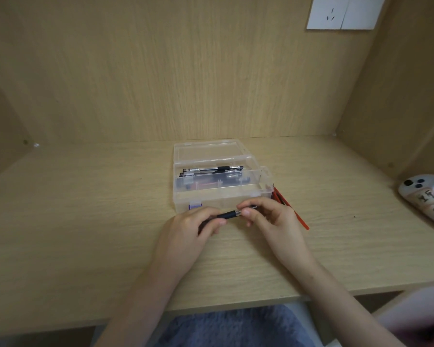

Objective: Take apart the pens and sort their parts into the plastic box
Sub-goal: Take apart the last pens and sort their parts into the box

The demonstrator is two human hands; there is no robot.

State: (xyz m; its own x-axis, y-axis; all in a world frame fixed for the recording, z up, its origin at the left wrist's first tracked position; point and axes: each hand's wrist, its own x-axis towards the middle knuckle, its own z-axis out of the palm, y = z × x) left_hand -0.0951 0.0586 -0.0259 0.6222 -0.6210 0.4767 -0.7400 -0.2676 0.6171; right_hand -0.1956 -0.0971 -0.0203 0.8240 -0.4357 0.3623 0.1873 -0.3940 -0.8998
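Observation:
A black pen [229, 215] is held level just in front of the clear plastic box [251, 195]. My left hand [193, 229] grips its barrel, and my right hand [268, 216] pinches its tip end with thumb and fingers. The box stands open on the wooden desk, its lid [209, 151] laid back. Black pens [214, 169] lie in its rear compartment, and more dark and red parts show through the wall in front. Red pens [290, 209] lie on the desk at the box's right side, partly hidden by my right hand.
A white handheld controller [422, 196] with a written label lies at the desk's right edge. Wooden walls close in the back and both sides. A white wall socket [341, 12] sits high on the back wall. The desk's front edge runs just above my lap.

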